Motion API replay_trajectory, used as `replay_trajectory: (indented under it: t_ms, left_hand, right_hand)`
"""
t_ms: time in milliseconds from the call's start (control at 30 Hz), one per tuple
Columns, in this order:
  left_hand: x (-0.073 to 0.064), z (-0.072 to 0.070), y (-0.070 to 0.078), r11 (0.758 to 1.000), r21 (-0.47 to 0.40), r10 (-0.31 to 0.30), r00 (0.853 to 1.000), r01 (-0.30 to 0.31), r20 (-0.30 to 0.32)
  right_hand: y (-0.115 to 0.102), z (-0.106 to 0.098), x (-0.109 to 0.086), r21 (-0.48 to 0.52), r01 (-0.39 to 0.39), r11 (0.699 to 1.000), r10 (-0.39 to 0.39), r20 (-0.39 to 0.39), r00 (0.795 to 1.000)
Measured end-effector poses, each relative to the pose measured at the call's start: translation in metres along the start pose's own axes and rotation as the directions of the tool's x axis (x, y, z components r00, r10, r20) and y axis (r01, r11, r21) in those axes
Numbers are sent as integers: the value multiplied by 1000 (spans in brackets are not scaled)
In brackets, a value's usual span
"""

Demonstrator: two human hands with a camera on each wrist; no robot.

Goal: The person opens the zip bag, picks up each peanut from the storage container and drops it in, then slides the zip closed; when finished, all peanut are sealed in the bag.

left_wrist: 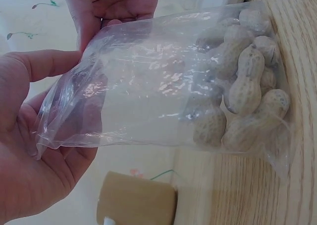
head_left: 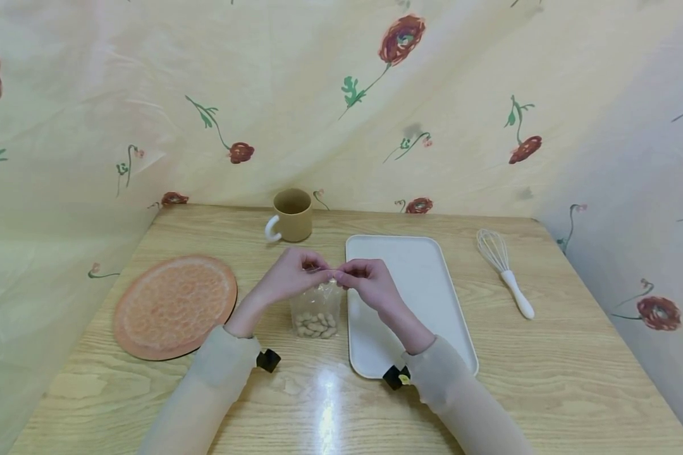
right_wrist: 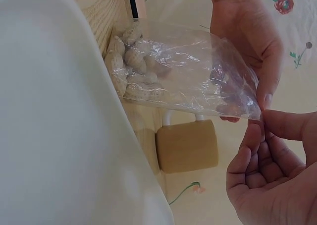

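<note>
A clear plastic bag [head_left: 317,309] stands upright on the wooden table, with several unshelled peanuts [left_wrist: 246,81] gathered at its bottom. My left hand [head_left: 293,274] pinches the top edge of the bag on its left side. At the right corner of that edge, my right hand [head_left: 369,279] pinches the plastic between thumb and fingers. Both thumbs nearly meet at the bag's mouth. In the right wrist view the bag [right_wrist: 183,71] stretches from the peanuts to the fingertips, its upper part creased and shiny.
A white tray [head_left: 421,284] lies just right of the bag, partly under the right forearm. The round orange placemat [head_left: 176,306] is at left. Behind stands a tan mug [head_left: 293,218] with a white handle. A whisk [head_left: 506,272] rests at far right; flowered cloth [head_left: 319,95] hangs behind.
</note>
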State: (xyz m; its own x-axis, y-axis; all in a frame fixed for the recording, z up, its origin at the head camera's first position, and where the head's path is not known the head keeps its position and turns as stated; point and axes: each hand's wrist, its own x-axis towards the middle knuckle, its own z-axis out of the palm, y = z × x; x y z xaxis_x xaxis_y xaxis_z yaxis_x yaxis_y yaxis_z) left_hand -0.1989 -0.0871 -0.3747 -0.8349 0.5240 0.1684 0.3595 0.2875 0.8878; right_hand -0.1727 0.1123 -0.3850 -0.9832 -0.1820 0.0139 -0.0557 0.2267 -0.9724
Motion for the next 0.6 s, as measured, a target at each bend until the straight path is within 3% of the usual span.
replay_trajectory:
  t_ms: [333,600]
  left_hand:
    - [0,-2,-2,1000,-5,-17,999,17,32]
    - [1,-6,-4,996,-58,-58,994,63,95]
  right_hand:
    - [-3,2,-1,11,-14,1000,14,-4,1000]
    - [-4,-1,0,6,-16,1000,16,-21,1000]
